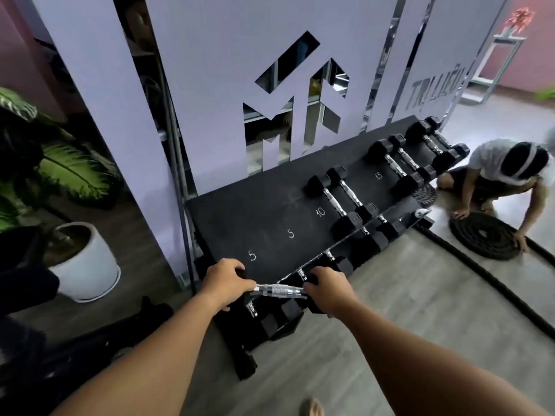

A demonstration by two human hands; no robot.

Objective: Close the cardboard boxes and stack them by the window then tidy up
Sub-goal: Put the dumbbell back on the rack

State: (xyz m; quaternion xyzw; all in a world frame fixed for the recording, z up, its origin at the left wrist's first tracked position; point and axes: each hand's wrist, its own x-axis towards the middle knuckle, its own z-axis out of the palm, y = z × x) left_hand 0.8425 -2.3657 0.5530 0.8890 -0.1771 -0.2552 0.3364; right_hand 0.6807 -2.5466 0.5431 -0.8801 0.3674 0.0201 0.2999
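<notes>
We held the dumbbell [280, 291] by its heads, left hand [223, 283] at nine o'clock, right hand [327, 291] at three, fingers curled round them; its handle ran crosswise, just short of the rack [270, 223] at twelve; no boxes showed

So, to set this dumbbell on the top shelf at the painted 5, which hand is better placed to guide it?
Left, probably. The left hand holds the dumbbell end that lies right below the nearest painted 5 on the rack. The right hand grips the end out over the lower shelf.
</notes>
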